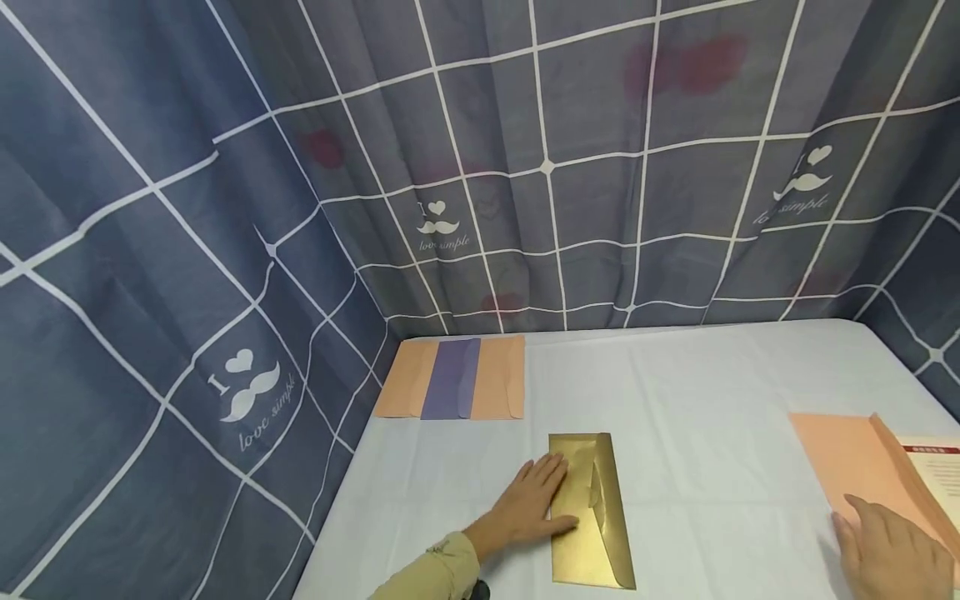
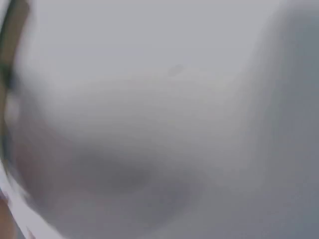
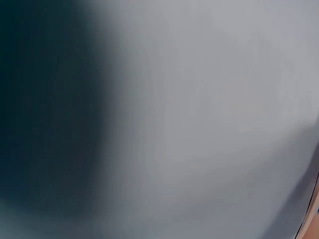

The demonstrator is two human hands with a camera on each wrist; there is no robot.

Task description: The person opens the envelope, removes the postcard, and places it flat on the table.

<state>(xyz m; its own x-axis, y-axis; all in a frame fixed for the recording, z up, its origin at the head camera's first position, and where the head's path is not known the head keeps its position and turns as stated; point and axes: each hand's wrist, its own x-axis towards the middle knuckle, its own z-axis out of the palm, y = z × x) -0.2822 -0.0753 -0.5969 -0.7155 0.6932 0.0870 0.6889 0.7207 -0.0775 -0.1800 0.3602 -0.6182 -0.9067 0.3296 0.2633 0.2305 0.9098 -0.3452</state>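
Note:
In the head view a gold envelope point(image 1: 585, 550) lies on the white cloth, its flap side up. My left hand point(image 1: 525, 508) rests on its left edge with fingers straight and thumb spread over the paper. Far to the right, my right hand point(image 1: 892, 550) is at the near part of a peach envelope point(image 1: 840, 450), thumb and forefinger apart; its other fingers are partly cut off by the frame. Whether it touches the paper is unclear. Both wrist views are mostly blurred pale surface, with no detail of either hand's work.
At the back left, two peach envelopes point(image 1: 498, 375) and a purple envelope point(image 1: 450, 379) lie overlapping in a row. A cream printed sheet point(image 1: 937, 467) lies partly beside the right-hand peach envelope. Grey-blue checked curtains point(image 1: 525, 208) hang around the white table point(image 1: 697, 400).

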